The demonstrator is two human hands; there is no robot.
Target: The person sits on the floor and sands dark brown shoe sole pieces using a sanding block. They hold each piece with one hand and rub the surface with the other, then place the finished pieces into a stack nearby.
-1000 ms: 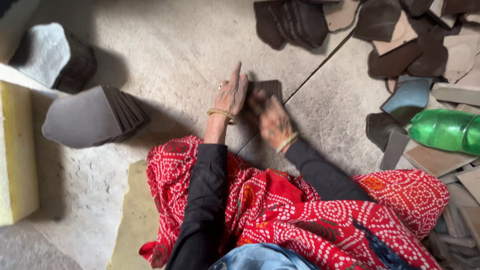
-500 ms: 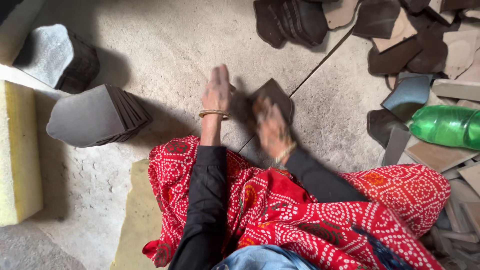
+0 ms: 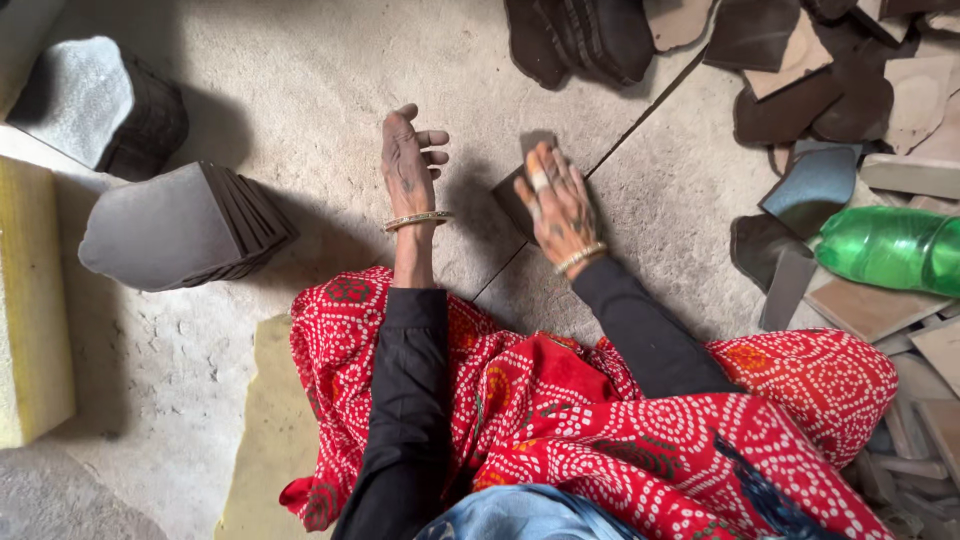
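Pressing flat, the right hand (image 3: 556, 203) lies with fingers spread on a dark piece of sheet material (image 3: 517, 188) just right of the frame's centre; the piece rests on the pale concrete floor (image 3: 300, 90), beside a thin seam that runs diagonally up toward the upper right. Only its top and left edges show past the hand. The left hand (image 3: 408, 160) is just left of centre, apart from the piece, turned on edge with the fingers loosely curled and holding nothing; whether it touches the floor cannot be told. Both wrists wear thin bangles, and both arms are in black sleeves above a red dotted cloth (image 3: 640, 440) that fills the lower middle and lower right.

At the left of the frame sits a fanned stack of dark cut pieces (image 3: 180, 225), and a second, taller stack (image 3: 100, 100) stands in the upper left. A yellow foam block (image 3: 30, 300) lies along the left edge. More dark and tan cut pieces (image 3: 800, 70) are heaped across the upper right, with a green plastic bottle (image 3: 890, 248) lying on its side at the right edge.
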